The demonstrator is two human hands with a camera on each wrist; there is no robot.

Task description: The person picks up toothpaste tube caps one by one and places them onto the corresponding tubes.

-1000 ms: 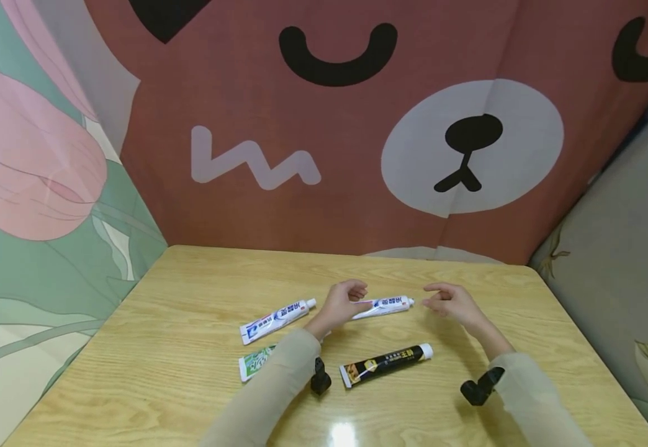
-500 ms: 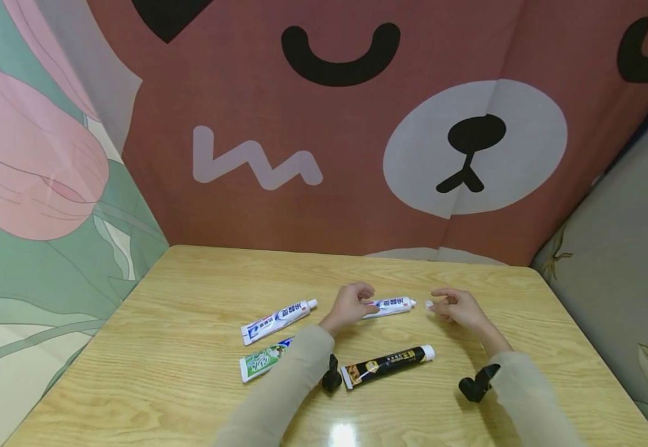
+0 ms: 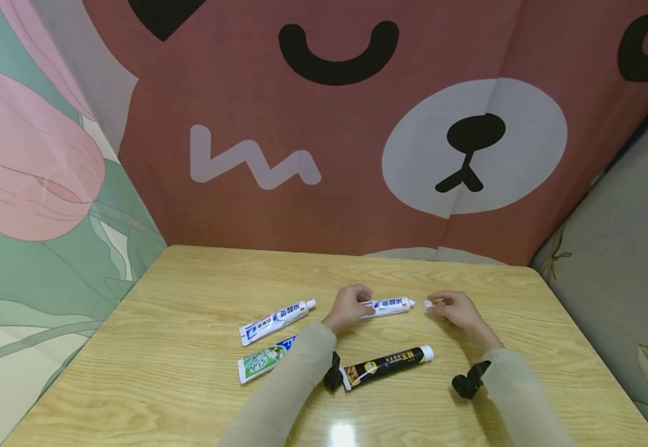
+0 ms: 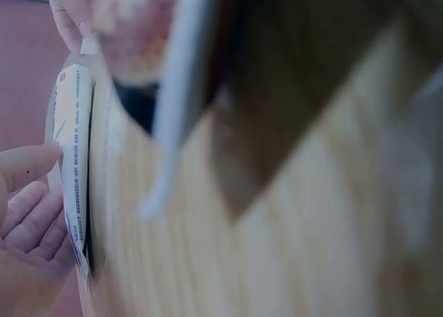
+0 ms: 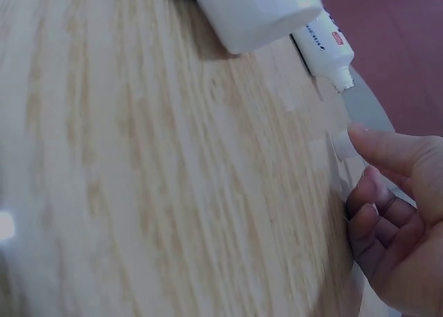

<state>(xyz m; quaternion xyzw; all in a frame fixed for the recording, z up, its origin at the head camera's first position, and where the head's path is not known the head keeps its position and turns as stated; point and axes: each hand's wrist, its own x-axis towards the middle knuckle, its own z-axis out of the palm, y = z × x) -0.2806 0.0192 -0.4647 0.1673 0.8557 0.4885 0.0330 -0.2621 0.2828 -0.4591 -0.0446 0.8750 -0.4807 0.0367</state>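
Note:
My left hand (image 3: pixel 348 308) holds a white toothpaste tube (image 3: pixel 393 305) with blue print near its rear end, thumb on its side in the left wrist view. The tube lies toward the back of the table, its bare threaded nozzle (image 5: pixel 340 79) facing right. Just beyond that nozzle, my right hand (image 3: pixel 458 310) pinches a small white cap (image 5: pixel 344 145) at the thumb tip, a short gap away from the tube. The other right fingers are curled inward. My left hand hides the tube's tail in the head view.
Another white toothpaste tube (image 3: pixel 277 323) lies to the left, capped. In front of it is a green tube (image 3: pixel 265 362), partly behind my left sleeve. A black tube with a white cap (image 3: pixel 388 366) lies nearer on the wooden table (image 3: pixel 134 372). A patterned cloth (image 3: pixel 246 217) hangs behind.
The white cap, unseen a second ago, now shows at my right fingertips, apart from the nozzle. My left forearm has shifted right, uncovering more of the green tube.

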